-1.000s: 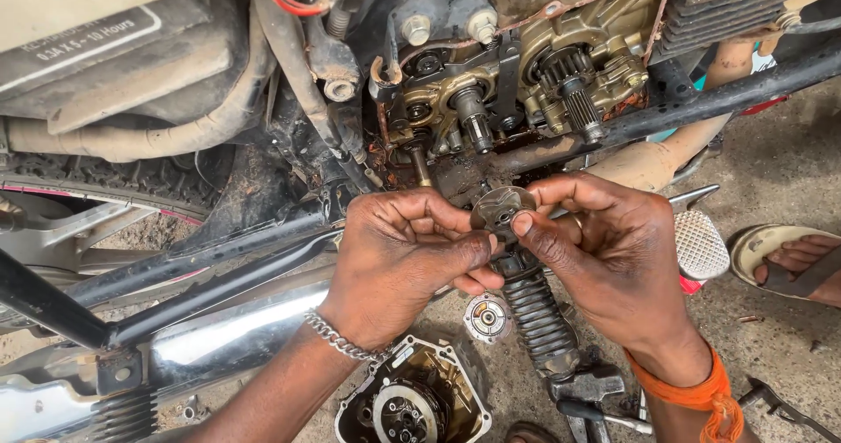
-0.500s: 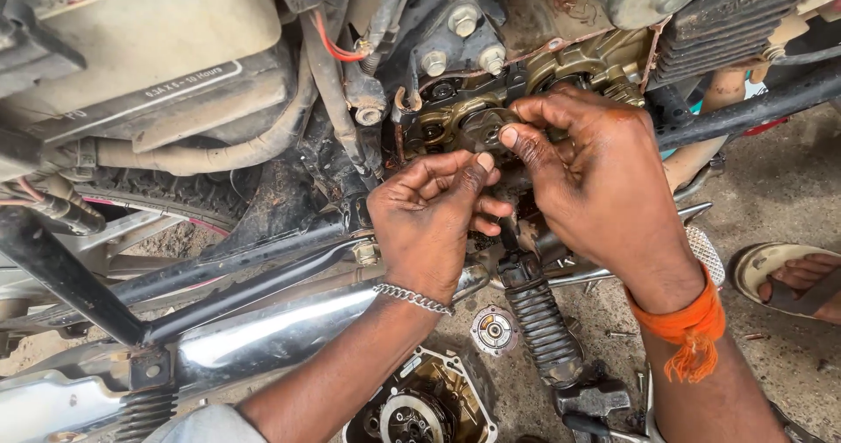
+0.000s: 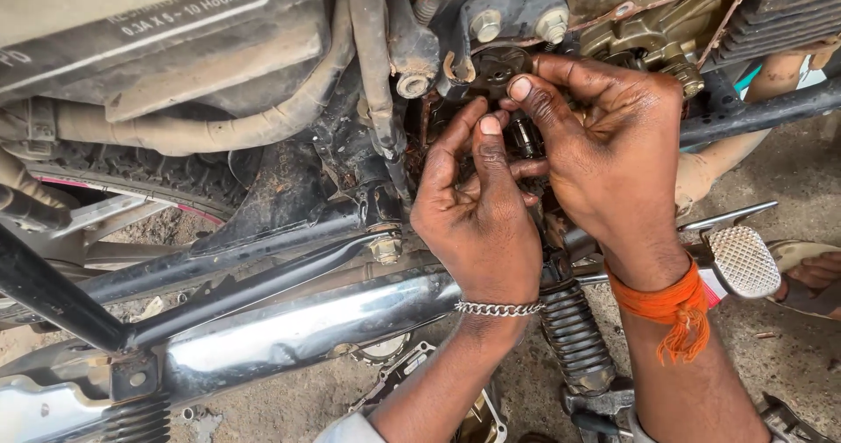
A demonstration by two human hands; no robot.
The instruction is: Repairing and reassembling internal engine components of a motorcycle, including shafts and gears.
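My left hand [image 3: 477, 224] and right hand [image 3: 604, 154] pinch a small dark gear [image 3: 524, 134] into the open engine case [image 3: 561, 49]; seating unfinished, cover off.

Left hand [image 3: 480, 224]: fingers pressed into the open motorcycle engine [image 3: 526, 66], a chain bracelet [image 3: 499, 308] on the wrist.
Right hand [image 3: 613, 154]: fingertips on a dark round part [image 3: 496, 64]; orange thread [image 3: 670, 307] on the wrist.
Below: chrome exhaust pipe [image 3: 298, 329], coil spring [image 3: 576, 333], brake pedal [image 3: 743, 261].
Right edge: a sandalled foot [image 3: 810, 272].
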